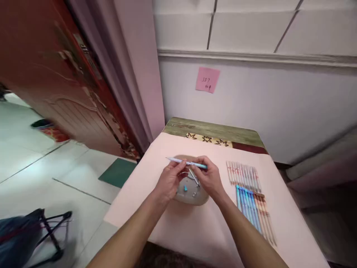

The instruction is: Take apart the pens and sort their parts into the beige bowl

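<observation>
A slim pen, pale at its pointed left end and blue at the right end, lies level between my two hands. My left hand pinches it near the middle, and my right hand grips the blue end. Just below them a grey tray rests on the table, partly hidden by the hands. Inside it are a small blue piece, a thin silvery tube and some tiny clear bits.
To the right lie a row of clear, thin pen parts, a row of blue pens and several brown-and-beige pens. White paper covers the table. A wall with a pink note stands behind; a red door is left.
</observation>
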Tool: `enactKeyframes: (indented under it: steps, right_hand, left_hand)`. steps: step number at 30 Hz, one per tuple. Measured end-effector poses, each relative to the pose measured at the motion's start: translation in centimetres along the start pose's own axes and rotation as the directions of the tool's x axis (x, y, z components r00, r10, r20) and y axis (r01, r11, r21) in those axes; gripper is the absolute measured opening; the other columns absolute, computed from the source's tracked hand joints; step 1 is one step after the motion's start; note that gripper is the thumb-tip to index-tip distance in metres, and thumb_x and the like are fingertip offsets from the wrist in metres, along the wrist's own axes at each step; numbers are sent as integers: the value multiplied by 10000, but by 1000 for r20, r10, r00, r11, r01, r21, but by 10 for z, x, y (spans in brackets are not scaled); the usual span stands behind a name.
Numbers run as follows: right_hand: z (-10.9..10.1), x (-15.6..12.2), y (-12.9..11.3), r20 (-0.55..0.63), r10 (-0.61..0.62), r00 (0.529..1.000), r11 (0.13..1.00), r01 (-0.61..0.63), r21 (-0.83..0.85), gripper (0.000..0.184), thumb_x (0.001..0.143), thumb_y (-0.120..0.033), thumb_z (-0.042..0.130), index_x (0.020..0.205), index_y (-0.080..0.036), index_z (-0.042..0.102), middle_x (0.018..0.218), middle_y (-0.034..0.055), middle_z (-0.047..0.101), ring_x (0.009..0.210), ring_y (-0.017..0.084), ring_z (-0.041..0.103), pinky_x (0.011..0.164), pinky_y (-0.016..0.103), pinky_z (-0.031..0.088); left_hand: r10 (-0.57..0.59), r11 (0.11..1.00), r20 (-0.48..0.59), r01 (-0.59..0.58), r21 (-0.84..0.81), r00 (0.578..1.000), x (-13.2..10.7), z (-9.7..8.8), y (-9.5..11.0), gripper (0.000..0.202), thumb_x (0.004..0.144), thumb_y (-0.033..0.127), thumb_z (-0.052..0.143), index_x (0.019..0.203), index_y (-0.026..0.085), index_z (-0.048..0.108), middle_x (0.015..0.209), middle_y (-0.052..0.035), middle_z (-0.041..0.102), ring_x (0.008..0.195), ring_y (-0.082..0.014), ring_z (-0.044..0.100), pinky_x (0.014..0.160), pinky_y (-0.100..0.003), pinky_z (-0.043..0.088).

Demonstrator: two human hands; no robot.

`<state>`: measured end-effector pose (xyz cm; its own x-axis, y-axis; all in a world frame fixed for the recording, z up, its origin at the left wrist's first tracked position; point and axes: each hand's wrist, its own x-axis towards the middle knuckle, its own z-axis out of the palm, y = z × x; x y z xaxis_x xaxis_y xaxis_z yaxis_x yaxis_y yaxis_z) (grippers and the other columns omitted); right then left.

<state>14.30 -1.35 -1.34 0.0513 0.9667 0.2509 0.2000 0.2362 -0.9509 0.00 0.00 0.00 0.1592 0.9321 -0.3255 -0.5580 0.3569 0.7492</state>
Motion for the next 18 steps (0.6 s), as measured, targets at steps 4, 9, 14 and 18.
enactKeyframes:
  steps: [4, 9, 14, 18]
  right_hand:
    - [-1, 5, -10, 20, -38, 999, 999, 38, -25, 174, 834, -351, 598, 900, -191, 574, 779, -3, 611, 635, 120, 520, 573, 210, 410]
    - [-5, 16, -19, 18, -58, 998, 998, 58, -29, 198, 819, -371, 613, 876, -182, 608, 740, -1, 616, 603, 117, 513, 560, 213, 411]
    - [-8, 23, -21, 26, -44, 999, 999, 44, -31, 234, 792, -389, 652, 854, -164, 672, 728, 13, 650, 593, 119, 527, 554, 216, 417]
    - [-8, 23, -17, 37, -49, 998, 998, 50, -31, 252, 796, -407, 654, 854, -166, 698, 717, 16, 665, 580, 121, 546, 544, 217, 424]
  left_hand:
    - [17, 1000, 28, -17, 17, 999, 1, 1, 9, 268, 616, 233, 835, 829, 126, 711, 724, -10, 688, 655, -92, 610, 633, -201, 470]
    - [59, 998, 56, -61, 24, 997, 2, 6, 18, 244, 652, 200, 810, 857, 108, 714, 752, -31, 701, 635, -87, 615, 635, -198, 495]
    - [59, 998, 41, -60, 25, 997, 2, 4, 18, 224, 683, 187, 789, 880, 115, 712, 785, -36, 708, 645, -90, 629, 617, -192, 522]
    - [51, 998, 27, -51, 24, 998, 3, 1, 16, 182, 719, 184, 761, 878, 115, 709, 793, -45, 710, 665, -98, 642, 608, -186, 539]
